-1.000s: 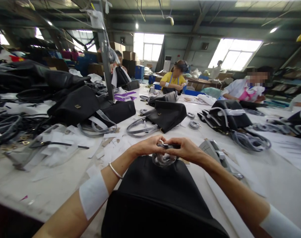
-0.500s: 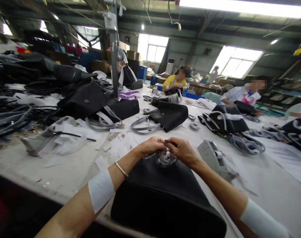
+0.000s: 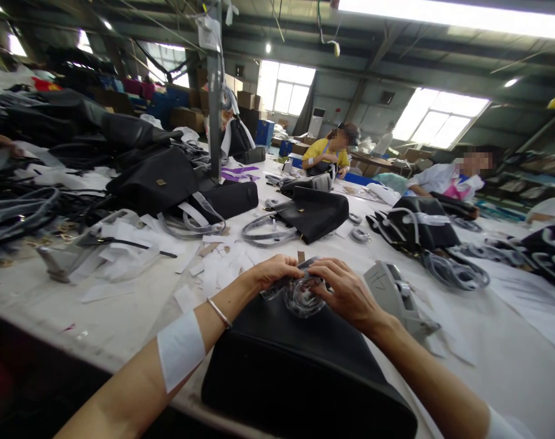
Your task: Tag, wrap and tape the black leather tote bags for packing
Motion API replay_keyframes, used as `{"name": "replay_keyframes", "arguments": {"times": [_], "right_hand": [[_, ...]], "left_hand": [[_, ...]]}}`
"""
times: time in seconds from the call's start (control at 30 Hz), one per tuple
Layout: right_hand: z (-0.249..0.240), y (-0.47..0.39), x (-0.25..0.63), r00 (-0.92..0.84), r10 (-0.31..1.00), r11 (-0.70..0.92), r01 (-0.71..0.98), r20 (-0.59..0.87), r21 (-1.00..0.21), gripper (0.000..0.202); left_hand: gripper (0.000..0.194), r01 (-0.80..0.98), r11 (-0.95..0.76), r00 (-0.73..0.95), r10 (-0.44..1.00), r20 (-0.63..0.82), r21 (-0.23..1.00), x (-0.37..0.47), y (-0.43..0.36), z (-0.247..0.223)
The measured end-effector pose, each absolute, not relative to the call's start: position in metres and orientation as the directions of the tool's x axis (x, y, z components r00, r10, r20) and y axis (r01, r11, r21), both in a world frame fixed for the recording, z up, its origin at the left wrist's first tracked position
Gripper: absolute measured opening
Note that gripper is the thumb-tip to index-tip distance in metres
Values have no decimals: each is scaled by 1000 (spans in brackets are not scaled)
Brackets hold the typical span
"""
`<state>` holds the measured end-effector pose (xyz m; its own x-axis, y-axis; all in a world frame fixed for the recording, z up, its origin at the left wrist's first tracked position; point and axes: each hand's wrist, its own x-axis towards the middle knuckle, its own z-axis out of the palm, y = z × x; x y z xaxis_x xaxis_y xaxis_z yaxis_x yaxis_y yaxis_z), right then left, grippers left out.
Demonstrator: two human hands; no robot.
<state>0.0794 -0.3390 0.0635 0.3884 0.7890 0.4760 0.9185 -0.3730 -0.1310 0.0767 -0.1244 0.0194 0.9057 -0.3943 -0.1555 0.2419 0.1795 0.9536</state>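
Left hand and right hand closed together on plastic-wrapped strap coil, held at far edge of black bag; tape dispenser just right of bag; thin wrap judged liable to tear if pulled unevenly.

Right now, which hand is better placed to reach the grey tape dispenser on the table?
The right hand, probably. The grey tape dispenser lies just beside it on the white table, while the left hand is on the far side of the plastic-wrapped strap that both hands hold over the black bag.
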Motion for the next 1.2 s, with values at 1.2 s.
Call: {"name": "replay_keyframes", "arguments": {"times": [1.2], "right_hand": [[71,-329,83,635,685,-509,768,358,-389,20]], "left_hand": [[22,95,-198,807,-559,-191,976,90,-122,61]]}}
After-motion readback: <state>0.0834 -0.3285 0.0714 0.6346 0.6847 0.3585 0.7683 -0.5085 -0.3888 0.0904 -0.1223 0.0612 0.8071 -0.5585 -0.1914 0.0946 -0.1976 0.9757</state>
